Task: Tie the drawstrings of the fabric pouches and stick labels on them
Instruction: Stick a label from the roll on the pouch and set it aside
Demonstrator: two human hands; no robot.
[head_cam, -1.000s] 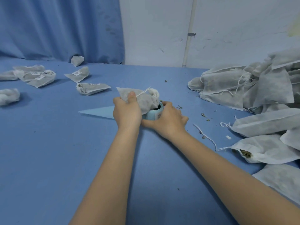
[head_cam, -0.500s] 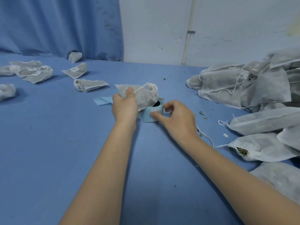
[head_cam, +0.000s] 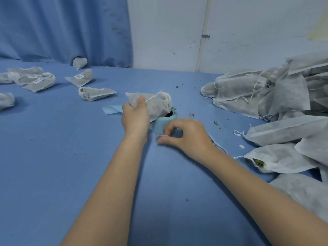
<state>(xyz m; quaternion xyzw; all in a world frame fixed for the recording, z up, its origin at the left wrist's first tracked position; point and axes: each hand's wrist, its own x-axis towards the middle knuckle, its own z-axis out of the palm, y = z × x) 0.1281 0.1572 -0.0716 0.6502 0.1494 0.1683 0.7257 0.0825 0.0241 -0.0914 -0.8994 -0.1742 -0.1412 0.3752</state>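
Left hand (head_cam: 135, 118) gripped tied pouch (head_cam: 152, 105) just above label roll (head_cam: 164, 122); right hand (head_cam: 184, 134) pinched what looked like label beside roll. Labelling step; next move likely needs sticker pressed flat onto pouch.

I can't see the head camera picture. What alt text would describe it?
A person's left hand grips a white fabric pouch over a light blue label roll on a blue table, while the right hand pinches something small beside the roll. Labelled pouches lie far left; a pile of pouches sits right.
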